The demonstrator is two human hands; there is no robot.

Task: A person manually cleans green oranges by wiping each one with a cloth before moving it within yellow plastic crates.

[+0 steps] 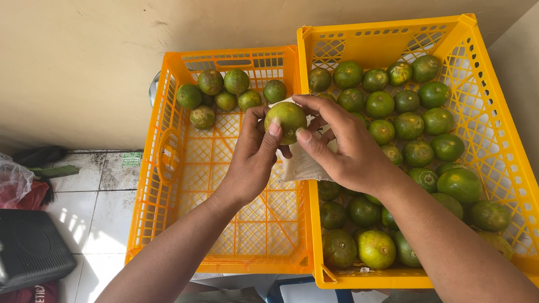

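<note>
Fingers of both hands, left hand [250,162] and right hand [344,150], pinch one green orange [285,120] above the seam between two orange crates; pale cloth [300,164] under right palm. Left crate [177,169]: few oranges. Right crate [506,149]: many.

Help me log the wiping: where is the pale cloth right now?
In the head view the pale cloth sits mid-frame under the right hand, just below the held green fruit, over the crates' shared edge.

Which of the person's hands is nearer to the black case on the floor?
Left. The left hand holds the green fruit over the emptier crate, on the black case's side; the right hand is farther away.
</note>
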